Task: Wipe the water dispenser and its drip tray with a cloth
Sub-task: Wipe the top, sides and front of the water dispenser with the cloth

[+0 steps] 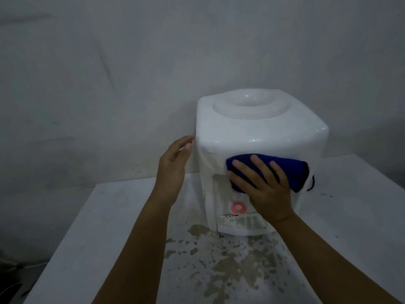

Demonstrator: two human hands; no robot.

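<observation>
Your right hand (260,189) is pressing the cloth (291,165) flat-fingered on the dispenser (252,132) front, your left hand (175,159) is hovering loose-fingered beside it, and the drip tray (241,224) is looking unwiped.

Wall (131,73) just behind dispenser (263,137)

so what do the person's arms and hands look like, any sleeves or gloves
Both are bare: the left hand and the right hand wear no gloves, and no sleeve shows anywhere up to the frame's bottom edge. No watch, ring or bracelet is visible, though the light is dim.
</observation>
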